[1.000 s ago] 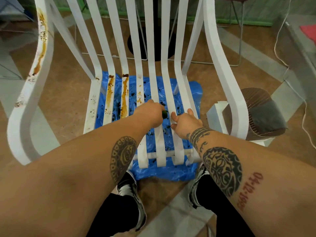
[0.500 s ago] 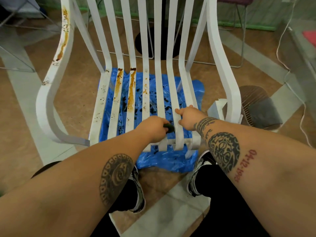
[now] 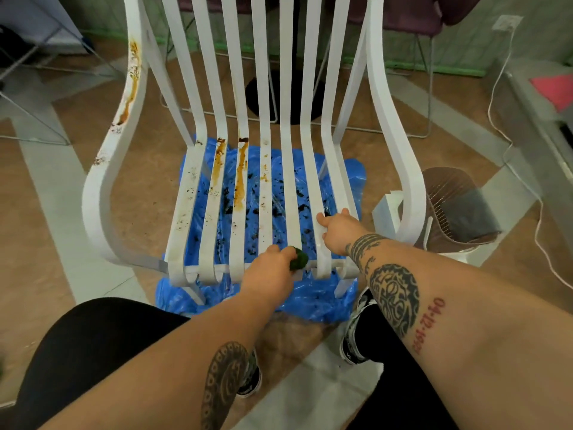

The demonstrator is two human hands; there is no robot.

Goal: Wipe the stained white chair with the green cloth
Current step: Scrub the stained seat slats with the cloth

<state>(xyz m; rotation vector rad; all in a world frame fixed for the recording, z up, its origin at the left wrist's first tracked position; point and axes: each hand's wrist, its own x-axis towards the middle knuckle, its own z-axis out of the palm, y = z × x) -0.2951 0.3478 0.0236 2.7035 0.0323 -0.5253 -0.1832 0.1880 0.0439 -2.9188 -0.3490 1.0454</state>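
Left hand (image 3: 269,274) is curled round a bunched green cloth (image 3: 299,259), pressing it against the front edge of the white chair (image 3: 400,144), near the middle slats where they bend over the front rail. Only a small dark green lump of the cloth shows past the fingers. Right hand (image 3: 339,228) is just to the right of it, with thumb and fingers wrapped round a slat (image 3: 321,252) on the right side of the seat.

Orange-brown streaks (image 3: 240,178) run down two slats left of centre, starting where the back meets the seat, and dark specks dot the slats beside them. The left armrest (image 3: 133,76) carries a similar brown streak along its upper curve. A blue plastic sheet (image 3: 310,299), spotted with dark bits, lies on the floor (image 3: 145,169) under the seat. A brown wire bin (image 3: 459,206) with a dark liner stands just beyond the right armrest. Both forearms are tattooed, and a dark shoe (image 3: 353,333) shows beside the sheet's front edge.
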